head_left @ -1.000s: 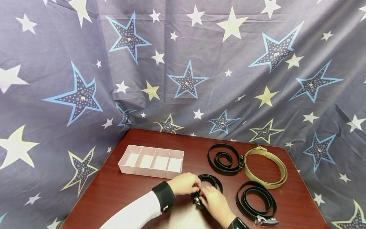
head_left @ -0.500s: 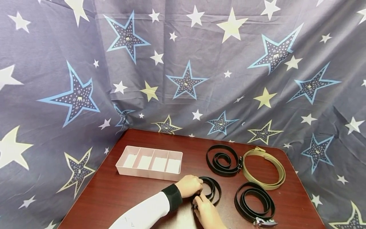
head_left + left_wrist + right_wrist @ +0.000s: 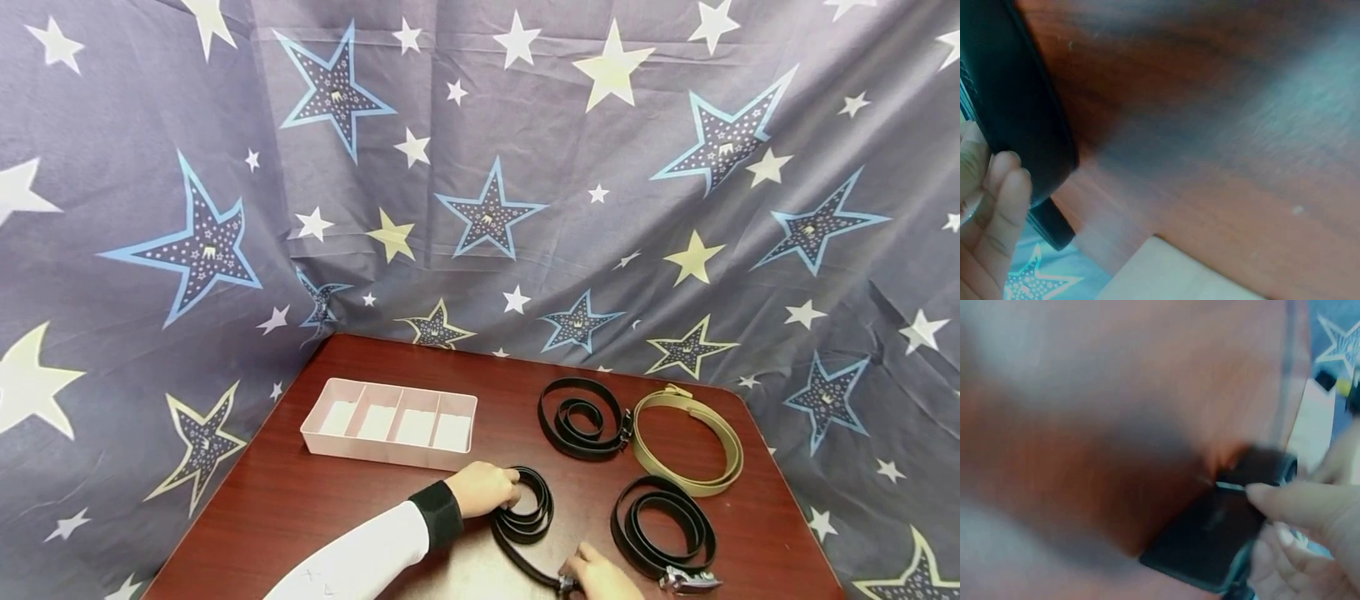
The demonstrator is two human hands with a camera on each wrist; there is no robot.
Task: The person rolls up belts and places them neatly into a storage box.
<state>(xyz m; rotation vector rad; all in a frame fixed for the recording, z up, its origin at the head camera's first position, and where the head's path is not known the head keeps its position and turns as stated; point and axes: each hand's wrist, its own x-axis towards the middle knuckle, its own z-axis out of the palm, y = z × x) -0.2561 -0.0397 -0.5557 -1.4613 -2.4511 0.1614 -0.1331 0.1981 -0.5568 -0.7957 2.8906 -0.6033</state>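
Observation:
A black belt (image 3: 525, 533) lies loosely coiled near the front middle of the table, one length drawn out toward the front right. The left hand (image 3: 482, 490) pinches the coil at its left side; in the left wrist view its fingertips (image 3: 1013, 187) press against the black strap (image 3: 1029, 106). My right hand (image 3: 600, 577) holds the belt's buckle end (image 3: 567, 585) close to the bottom edge of the head view. Thumb and fingers grip that dark end (image 3: 1210, 531) in the right wrist view, which is partly blurred.
A pink four-compartment tray (image 3: 382, 450) stands at the back left. To the right lie a coiled black belt (image 3: 581, 450), a tan belt (image 3: 731, 442) and another black belt with a silver buckle (image 3: 678, 558). A star-patterned curtain (image 3: 487, 292) rises behind the table (image 3: 360, 508).
The right hand has moved down and right, drawing the buckle end away from the coil. Earlier both hands were close together at the buckle. The left hand stays at the coil, slightly further left.

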